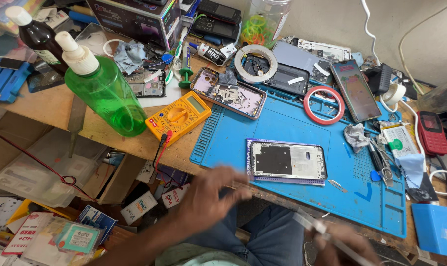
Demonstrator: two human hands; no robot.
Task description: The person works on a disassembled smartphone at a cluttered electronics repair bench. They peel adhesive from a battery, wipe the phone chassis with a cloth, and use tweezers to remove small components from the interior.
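A phone frame (286, 161) with a dark and silver inside lies flat on the blue work mat (292, 123), near its front edge. My left hand (208, 194) is blurred just in front of the mat's near left corner, fingers apart, holding nothing I can make out. My right hand (344, 246) sits low at the bottom right, over my lap, closed on a thin flat pale piece (314, 225) that is blurred and looks like a screen panel.
A green plastic bottle (105, 91) and a yellow multimeter (178, 116) stand left of the mat. Tape rolls (324, 104), an open phone body (229, 92), a lit smartphone (355, 89), tweezers and scissors (381, 162) crowd the bench. Boxes fill the floor left.
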